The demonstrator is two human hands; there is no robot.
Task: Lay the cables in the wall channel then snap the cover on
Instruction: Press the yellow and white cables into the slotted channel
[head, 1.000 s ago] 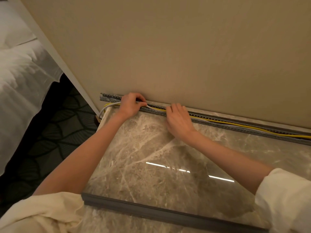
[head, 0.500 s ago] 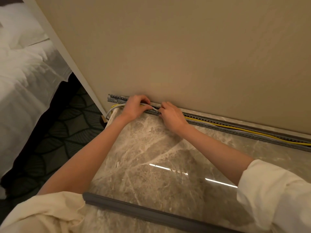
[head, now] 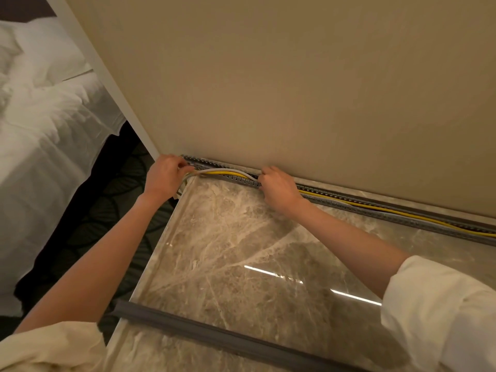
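Observation:
A grey slotted cable channel [head: 375, 208] runs along the foot of the beige wall on a marble top. A yellow cable [head: 397, 214] and a white cable [head: 228, 171] lie in it and bow up out of its left end. My left hand [head: 165, 175] grips the cables at the channel's left end, fingers curled. My right hand [head: 277, 187] presses fingertips down on the cables in the channel a little to the right. The long grey cover strip [head: 214, 335] lies loose across the near part of the marble top.
The marble top [head: 241, 251] ends at a left edge, with dark patterned carpet [head: 88, 226] below. A bed with white linen [head: 40, 130] stands at left. A white wall corner trim [head: 107, 84] runs down to the channel's left end.
My left hand slid left to the channel's end with the cables. My right hand followed left along the channel, and a loop of white and yellow cable now shows between them.

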